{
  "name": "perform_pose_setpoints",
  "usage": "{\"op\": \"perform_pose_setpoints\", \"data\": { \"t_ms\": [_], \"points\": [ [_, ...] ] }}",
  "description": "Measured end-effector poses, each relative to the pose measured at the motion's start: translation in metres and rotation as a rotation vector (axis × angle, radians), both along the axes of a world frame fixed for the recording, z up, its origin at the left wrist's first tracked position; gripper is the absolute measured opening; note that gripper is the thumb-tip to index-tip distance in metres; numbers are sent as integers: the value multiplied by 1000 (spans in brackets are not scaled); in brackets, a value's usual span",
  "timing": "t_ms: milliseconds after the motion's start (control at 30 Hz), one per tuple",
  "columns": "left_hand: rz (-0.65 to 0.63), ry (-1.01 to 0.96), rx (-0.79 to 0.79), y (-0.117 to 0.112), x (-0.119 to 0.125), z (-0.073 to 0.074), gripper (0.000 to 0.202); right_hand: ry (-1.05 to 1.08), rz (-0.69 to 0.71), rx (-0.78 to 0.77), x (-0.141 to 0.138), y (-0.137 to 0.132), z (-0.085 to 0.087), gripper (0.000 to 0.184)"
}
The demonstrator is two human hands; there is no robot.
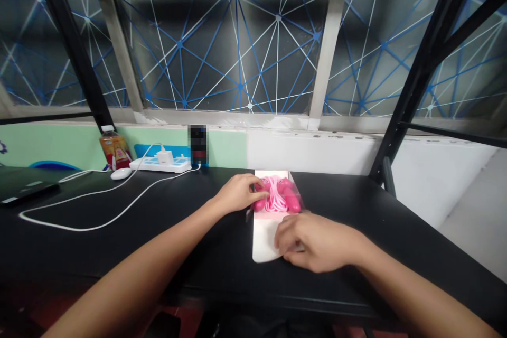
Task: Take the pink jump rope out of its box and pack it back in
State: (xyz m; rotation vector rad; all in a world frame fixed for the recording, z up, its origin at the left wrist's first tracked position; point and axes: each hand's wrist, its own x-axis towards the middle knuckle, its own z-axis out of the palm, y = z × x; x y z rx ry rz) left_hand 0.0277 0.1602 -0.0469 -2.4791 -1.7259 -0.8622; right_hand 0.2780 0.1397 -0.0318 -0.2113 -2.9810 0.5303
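A white package (263, 245) lies flat on the black table (198, 243) in front of me. Inside its far end sits a pink skipping rope (277, 196) with two pink handles and a coiled pale cord. My left hand (237, 194) rests at the package's left side, fingers curled and pinching the left pink handle. Over the near end, my right hand (317, 242) presses the white package with its fingers bent and closed on its edge.
At the back left stand a bottle of orange drink (113, 151), a white mouse (121, 173) and a white power strip (160, 163) with a charger and a long white cable (91, 224). A dark flat device (24, 190) lies far left. Black frame posts rise right.
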Motion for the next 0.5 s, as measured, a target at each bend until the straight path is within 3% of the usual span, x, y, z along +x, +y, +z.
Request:
{"op": "perform_pose_setpoints", "data": {
  "t_ms": [167,333,433,500],
  "points": [
    [164,-60,-12,19,-1,-4,34,-93,197,-379,6,-7,1,17],
    [69,-20,-10,27,-6,-13,34,-112,229,-543,12,-6,15,36],
    [18,100,41,15,-8,-6,40,111,6,-395,17,11,19,26],
    [-3,203,104,0,-7,5,40,309,-337,-58,20,25,14,23]
  ]
}}
